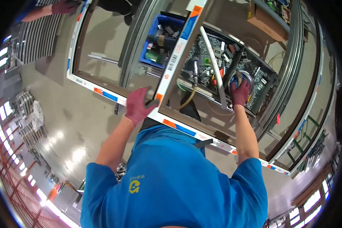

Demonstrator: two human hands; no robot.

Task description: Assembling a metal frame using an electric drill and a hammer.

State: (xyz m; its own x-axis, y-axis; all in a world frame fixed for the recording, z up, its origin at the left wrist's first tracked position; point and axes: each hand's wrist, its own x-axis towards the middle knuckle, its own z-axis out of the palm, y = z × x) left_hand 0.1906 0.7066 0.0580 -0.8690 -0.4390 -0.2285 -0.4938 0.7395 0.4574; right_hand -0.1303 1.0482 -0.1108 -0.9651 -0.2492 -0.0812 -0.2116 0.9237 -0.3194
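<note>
My left hand (140,106), in a dark red glove, lies on the near rail of a large window frame (114,95) where a crossbar joins it. Its fingers are spread, with the thumb over the joint. Through the frame's opening my right hand (240,93), gloved alike, reaches into a round container (250,78) in a parts tray (271,72). Its fingers curl down into the container, and whatever is between them is hidden. Left of that hand, a pale metal strip (212,60) slants across the tray. An air tool (195,70) with a yellowish hose (188,99) lies beside small metal parts.
A blue bin (143,57) holding a dark power drill (161,40) and small parts stands beyond the crossbar. A cardboard box (268,24) is at the far right. Another person's gloved hand (64,7) touches the frame's far left corner. More frames (311,114) stand at right.
</note>
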